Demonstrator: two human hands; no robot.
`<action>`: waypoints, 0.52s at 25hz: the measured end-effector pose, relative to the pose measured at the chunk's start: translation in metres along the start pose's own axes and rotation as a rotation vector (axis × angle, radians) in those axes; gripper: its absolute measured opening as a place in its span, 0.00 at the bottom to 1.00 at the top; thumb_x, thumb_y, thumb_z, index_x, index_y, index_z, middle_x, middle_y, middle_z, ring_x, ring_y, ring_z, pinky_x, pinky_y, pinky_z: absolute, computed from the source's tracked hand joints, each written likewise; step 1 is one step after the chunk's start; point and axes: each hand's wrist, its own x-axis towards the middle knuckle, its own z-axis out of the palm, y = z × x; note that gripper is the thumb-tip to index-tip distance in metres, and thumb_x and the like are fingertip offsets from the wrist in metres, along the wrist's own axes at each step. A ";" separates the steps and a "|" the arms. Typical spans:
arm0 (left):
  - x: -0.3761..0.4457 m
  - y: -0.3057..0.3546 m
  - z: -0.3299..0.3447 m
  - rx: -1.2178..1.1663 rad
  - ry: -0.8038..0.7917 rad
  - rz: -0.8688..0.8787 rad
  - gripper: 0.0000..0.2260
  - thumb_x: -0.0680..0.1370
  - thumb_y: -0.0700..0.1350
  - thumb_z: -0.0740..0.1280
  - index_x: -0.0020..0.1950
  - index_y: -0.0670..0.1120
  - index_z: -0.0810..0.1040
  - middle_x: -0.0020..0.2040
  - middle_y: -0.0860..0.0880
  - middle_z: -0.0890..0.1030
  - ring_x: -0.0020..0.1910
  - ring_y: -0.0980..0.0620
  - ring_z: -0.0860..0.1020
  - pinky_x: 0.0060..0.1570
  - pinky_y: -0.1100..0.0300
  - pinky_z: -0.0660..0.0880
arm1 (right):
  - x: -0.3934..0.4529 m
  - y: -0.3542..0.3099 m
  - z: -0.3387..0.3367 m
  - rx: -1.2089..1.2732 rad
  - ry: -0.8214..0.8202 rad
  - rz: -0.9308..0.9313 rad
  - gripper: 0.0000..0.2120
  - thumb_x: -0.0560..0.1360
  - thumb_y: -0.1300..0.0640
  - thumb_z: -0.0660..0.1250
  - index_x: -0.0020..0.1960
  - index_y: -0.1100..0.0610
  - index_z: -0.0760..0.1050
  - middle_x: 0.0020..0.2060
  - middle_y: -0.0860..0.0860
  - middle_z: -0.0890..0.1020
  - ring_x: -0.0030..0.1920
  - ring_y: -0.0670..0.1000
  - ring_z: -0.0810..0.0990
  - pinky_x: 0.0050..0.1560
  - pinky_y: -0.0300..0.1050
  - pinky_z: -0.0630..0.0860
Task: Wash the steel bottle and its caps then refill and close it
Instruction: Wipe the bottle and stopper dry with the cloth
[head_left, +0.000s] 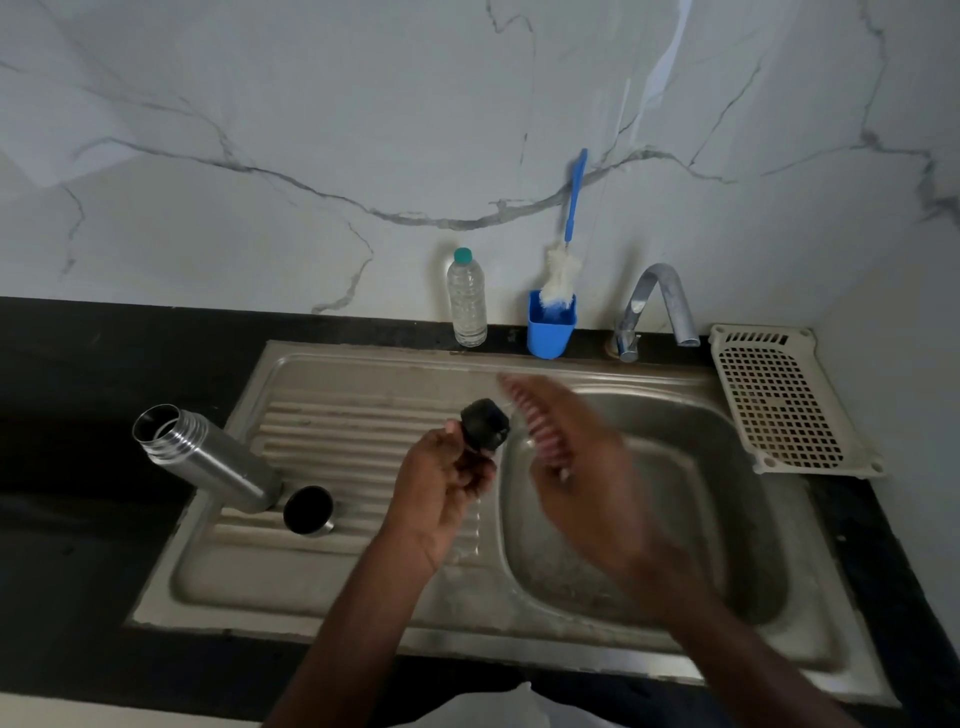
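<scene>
Bottle: open cylindrical steel bottle (208, 457), tilted, frame's left.
Left hand (441, 488): grips round black cap (484, 423).
Right hand (582, 467): blurred, holds pink brush (535, 423).

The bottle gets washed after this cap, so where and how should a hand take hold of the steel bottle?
Probably grip the steel bottle around its smooth middle, below the threaded neck, coming from the right and above. It stands open-mouthed at the draining board's left edge, and its plain wall gives a full wrap. Mind the steel cap lying beside its base.
</scene>
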 end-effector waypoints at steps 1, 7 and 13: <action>-0.003 0.002 0.005 -0.104 -0.080 -0.078 0.08 0.84 0.44 0.64 0.54 0.41 0.80 0.43 0.42 0.82 0.38 0.49 0.82 0.40 0.56 0.81 | -0.007 0.006 0.018 -0.120 -0.062 -0.112 0.37 0.72 0.74 0.65 0.78 0.52 0.67 0.73 0.45 0.72 0.70 0.41 0.73 0.66 0.39 0.76; -0.011 0.004 0.007 -0.155 -0.184 0.080 0.11 0.81 0.46 0.66 0.57 0.39 0.76 0.45 0.43 0.82 0.42 0.48 0.78 0.40 0.58 0.80 | 0.014 -0.002 0.024 0.432 -0.121 0.227 0.38 0.69 0.75 0.64 0.74 0.51 0.70 0.63 0.51 0.80 0.60 0.41 0.80 0.57 0.38 0.78; -0.012 0.014 0.002 0.541 -0.270 0.454 0.16 0.83 0.54 0.63 0.56 0.41 0.72 0.42 0.48 0.81 0.37 0.53 0.77 0.38 0.59 0.75 | 0.008 -0.004 0.015 0.155 -0.050 -0.018 0.38 0.66 0.77 0.64 0.73 0.54 0.71 0.65 0.47 0.77 0.65 0.43 0.77 0.62 0.41 0.78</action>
